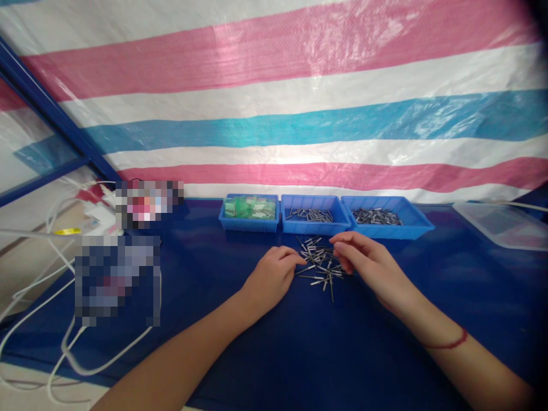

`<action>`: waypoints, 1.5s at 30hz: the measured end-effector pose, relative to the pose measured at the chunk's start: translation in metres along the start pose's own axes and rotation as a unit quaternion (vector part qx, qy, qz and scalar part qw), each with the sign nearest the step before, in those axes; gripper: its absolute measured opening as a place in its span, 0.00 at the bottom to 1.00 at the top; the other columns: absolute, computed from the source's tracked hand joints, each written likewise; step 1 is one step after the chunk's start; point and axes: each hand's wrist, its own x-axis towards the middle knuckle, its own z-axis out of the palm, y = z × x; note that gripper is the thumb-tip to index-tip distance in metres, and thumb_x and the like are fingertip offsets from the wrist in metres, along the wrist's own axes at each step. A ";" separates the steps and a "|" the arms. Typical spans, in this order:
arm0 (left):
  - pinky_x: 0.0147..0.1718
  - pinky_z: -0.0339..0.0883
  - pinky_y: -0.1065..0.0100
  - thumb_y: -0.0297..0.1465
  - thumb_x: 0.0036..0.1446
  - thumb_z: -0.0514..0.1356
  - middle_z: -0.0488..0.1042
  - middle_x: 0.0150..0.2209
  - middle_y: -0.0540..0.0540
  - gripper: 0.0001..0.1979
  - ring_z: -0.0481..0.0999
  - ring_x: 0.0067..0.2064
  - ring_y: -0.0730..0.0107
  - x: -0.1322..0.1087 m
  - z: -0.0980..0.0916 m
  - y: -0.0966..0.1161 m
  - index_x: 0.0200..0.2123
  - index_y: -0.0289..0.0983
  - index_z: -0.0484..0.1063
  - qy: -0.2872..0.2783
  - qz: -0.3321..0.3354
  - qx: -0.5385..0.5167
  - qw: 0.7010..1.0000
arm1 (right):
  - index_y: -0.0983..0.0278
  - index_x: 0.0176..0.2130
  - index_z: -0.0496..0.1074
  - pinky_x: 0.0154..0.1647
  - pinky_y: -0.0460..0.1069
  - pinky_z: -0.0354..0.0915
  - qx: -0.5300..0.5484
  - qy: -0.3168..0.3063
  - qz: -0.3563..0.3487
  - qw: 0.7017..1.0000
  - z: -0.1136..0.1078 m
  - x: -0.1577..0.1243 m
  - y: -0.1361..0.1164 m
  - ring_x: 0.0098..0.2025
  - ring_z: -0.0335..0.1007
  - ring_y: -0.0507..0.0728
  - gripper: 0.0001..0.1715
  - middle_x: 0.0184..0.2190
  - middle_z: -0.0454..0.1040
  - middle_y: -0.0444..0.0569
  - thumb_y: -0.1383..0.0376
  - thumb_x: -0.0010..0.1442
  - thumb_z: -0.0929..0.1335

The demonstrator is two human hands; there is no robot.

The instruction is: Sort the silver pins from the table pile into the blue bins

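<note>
A loose pile of blind rivets (pixel 319 260), thin dark pins with brighter sleeves, lies on the blue tabletop (pixel 274 354) between my hands. At the pile's left edge is my left hand (pixel 274 277), its fingers bent and thumb and forefinger close together; anything between them is hidden. My right hand (pixel 370 268) hovers over the right side of the pile, fingers curled towards the thumb. Whatever its fingertips hold is too small to make out. Behind the pile, a blue bin (pixel 314 228) contains similar metal pins (pixel 317 215).
To the right, another blue bin (pixel 402 231) contains darker metal pins (pixel 377 216); the left bin (pixel 250 226) holds green-and-clear packets (pixel 252 206). A translucent plastic lid or tray (pixel 496 225) lies far right. White cables (pixel 92 371) loop at left. Striped sheeting (pixel 299 128) hangs behind.
</note>
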 end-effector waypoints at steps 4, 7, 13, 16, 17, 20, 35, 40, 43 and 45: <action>0.47 0.68 0.64 0.19 0.59 0.54 0.74 0.42 0.45 0.13 0.72 0.44 0.66 -0.001 0.004 -0.004 0.42 0.37 0.75 0.012 -0.004 -0.023 1.000 | 0.63 0.36 0.72 0.21 0.45 0.56 -0.014 -0.012 -0.009 1.000 0.002 -0.001 -0.001 0.20 0.58 0.49 0.13 0.17 0.64 0.39 0.57 0.55 0.68; 0.48 0.68 0.63 0.19 0.59 0.53 0.74 0.43 0.45 0.14 0.73 0.44 0.66 -0.001 0.005 -0.006 0.42 0.38 0.75 0.018 -0.009 -0.037 0.999 | 0.63 0.34 0.72 0.19 0.45 0.55 -0.025 -0.026 -0.012 0.999 0.003 -0.001 -0.001 0.20 0.58 0.49 0.13 0.18 0.64 0.40 0.56 0.54 0.69; 0.48 0.68 0.65 0.20 0.60 0.53 0.73 0.43 0.45 0.13 0.74 0.44 0.68 0.000 0.000 0.001 0.42 0.38 0.75 0.062 -0.021 -0.085 0.994 | 0.63 0.38 0.75 0.26 0.47 0.63 -0.099 -0.052 -0.083 0.990 0.005 -0.002 0.008 0.26 0.66 0.53 0.13 0.28 0.74 0.46 0.57 0.56 0.69; 0.46 0.69 0.67 0.21 0.60 0.54 0.73 0.42 0.45 0.12 0.75 0.43 0.69 0.000 -0.004 0.010 0.41 0.38 0.75 0.087 -0.022 -0.113 0.990 | 0.60 0.47 0.73 0.28 0.49 0.64 -0.189 -0.085 -0.152 0.966 0.007 -0.007 0.009 0.28 0.68 0.54 0.16 0.34 0.75 0.48 0.60 0.60 0.67; 0.46 0.69 0.67 0.22 0.61 0.55 0.73 0.41 0.45 0.11 0.75 0.43 0.69 0.000 -0.005 0.014 0.41 0.38 0.75 0.093 -0.020 -0.123 0.988 | 0.60 0.47 0.73 0.28 0.49 0.64 -0.218 -0.103 -0.181 0.953 0.007 -0.009 0.007 0.28 0.68 0.54 0.15 0.36 0.75 0.49 0.61 0.61 0.66; 0.46 0.70 0.68 0.24 0.62 0.55 0.72 0.42 0.44 0.09 0.75 0.44 0.69 -0.001 -0.007 0.022 0.40 0.38 0.75 0.101 -0.013 -0.153 0.983 | 0.60 0.43 0.74 0.34 0.50 0.66 -0.265 -0.139 -0.256 0.919 0.010 -0.014 0.001 0.33 0.71 0.55 0.11 0.38 0.74 0.51 0.64 0.63 0.64; 0.38 0.70 0.69 0.31 0.62 0.57 0.76 0.37 0.46 0.08 0.76 0.37 0.69 0.001 -0.009 0.023 0.41 0.36 0.74 0.034 -0.089 -0.179 0.979 | 0.60 0.36 0.74 0.24 0.48 0.62 -0.169 -0.067 -0.194 0.964 0.011 -0.019 -0.002 0.25 0.67 0.53 0.08 0.28 0.74 0.47 0.59 0.60 0.68; 0.38 0.67 0.71 0.32 0.64 0.54 0.76 0.36 0.45 0.10 0.75 0.37 0.70 0.002 -0.014 0.028 0.40 0.35 0.74 0.002 -0.054 -0.190 0.980 | 0.61 0.32 0.75 0.28 0.49 0.65 -0.077 -0.049 -0.152 0.984 0.017 -0.020 -0.002 0.28 0.69 0.54 0.09 0.29 0.75 0.47 0.58 0.56 0.70; 0.39 0.66 0.70 0.32 0.65 0.53 0.75 0.36 0.45 0.11 0.74 0.38 0.69 0.002 -0.015 0.028 0.40 0.34 0.73 -0.012 -0.037 -0.190 0.981 | 0.61 0.31 0.75 0.28 0.48 0.65 -0.059 -0.051 -0.155 0.985 0.018 -0.021 -0.006 0.29 0.69 0.54 0.08 0.29 0.74 0.47 0.59 0.56 0.70; 0.40 0.65 0.70 0.32 0.65 0.52 0.75 0.36 0.45 0.11 0.73 0.38 0.69 0.002 -0.015 0.028 0.41 0.34 0.73 -0.014 -0.037 -0.193 0.981 | 0.61 0.31 0.75 0.28 0.48 0.65 -0.053 -0.056 -0.163 0.984 0.018 -0.022 -0.008 0.30 0.70 0.54 0.07 0.29 0.75 0.48 0.60 0.57 0.70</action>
